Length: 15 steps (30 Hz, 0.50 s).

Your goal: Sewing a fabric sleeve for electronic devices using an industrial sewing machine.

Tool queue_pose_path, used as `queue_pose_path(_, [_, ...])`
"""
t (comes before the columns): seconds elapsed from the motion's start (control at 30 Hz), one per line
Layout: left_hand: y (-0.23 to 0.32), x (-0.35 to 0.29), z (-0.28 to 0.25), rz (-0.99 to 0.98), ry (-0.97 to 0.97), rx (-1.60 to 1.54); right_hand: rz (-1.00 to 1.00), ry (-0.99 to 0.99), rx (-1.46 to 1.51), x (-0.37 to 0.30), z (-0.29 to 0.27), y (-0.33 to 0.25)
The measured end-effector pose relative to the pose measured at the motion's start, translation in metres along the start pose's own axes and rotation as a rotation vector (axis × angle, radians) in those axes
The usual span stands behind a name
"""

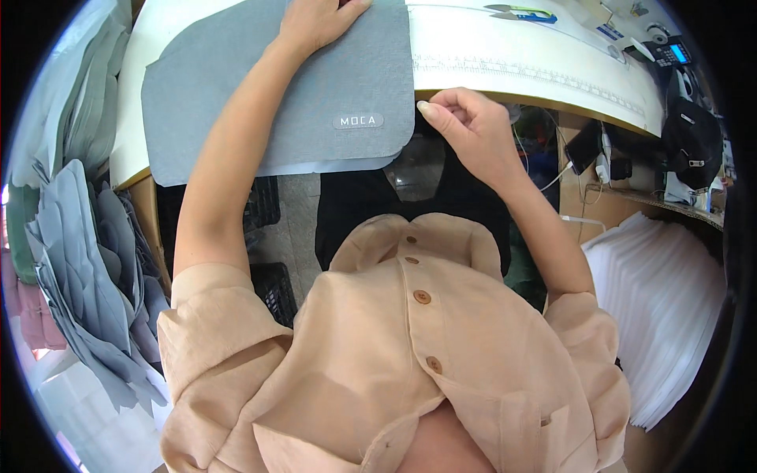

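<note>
A grey fabric piece with rounded corners lies on the white table, its near end hanging over the front edge. A small oval label sits near its right corner, and a paler layer peeks out underneath. My left hand rests on the fabric's far part; the upper border of the picture cuts off most of its fingers. Just beside the fabric's right edge, at the table front, my right hand is closed with fingers curled and thumb pointing left. Whether anything is inside them is hidden.
Thread snips lie at the far side, and a ruler scale runs along the table front. Grey fabric pieces are heaped at left. White sheets are stacked at right, below a black pouch and cables.
</note>
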<state>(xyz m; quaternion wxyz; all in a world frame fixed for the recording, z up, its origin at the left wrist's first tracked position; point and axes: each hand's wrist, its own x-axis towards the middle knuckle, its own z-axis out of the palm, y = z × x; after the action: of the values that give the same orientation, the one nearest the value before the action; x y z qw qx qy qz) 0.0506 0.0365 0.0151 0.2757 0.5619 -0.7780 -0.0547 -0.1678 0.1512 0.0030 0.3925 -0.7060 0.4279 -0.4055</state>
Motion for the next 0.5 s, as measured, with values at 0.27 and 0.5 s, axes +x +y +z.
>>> queue_pose_path(0.27, [-0.012,0.012,0.004,0.055,0.084,0.107,0.321,-0.242,0.265,0.016,0.000,-0.034])
queue_pose_path(0.5, [-0.022,0.030,0.007,-0.062,0.109,0.146,-0.568,-0.345,-0.405,0.039,0.014,-0.034])
